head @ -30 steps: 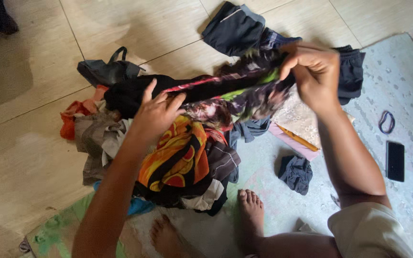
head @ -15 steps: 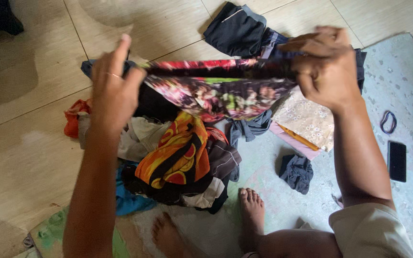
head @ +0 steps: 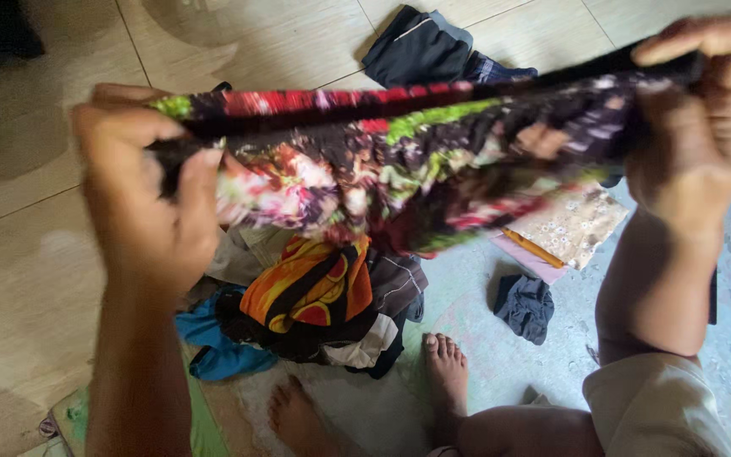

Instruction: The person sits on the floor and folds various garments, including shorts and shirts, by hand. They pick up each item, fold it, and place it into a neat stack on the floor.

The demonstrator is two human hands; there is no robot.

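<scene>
a person's left hand (head: 141,190) and right hand (head: 708,118) are stretching a floral garment (head: 399,161) taut between them, above a heap of clothes. both hands are pinching its top edge, fingers curled tight over the dark, red and green patterned cloth at either end. beneath it, an orange and black garment (head: 310,288) is lying on the pile beside a blue cloth (head: 213,347). a small dark grey cloth (head: 524,306) is sitting apart on the mat (head: 501,372), near the person's bare foot (head: 446,364). dark shorts (head: 420,51) are resting on the tiled floor (head: 35,254).
</scene>
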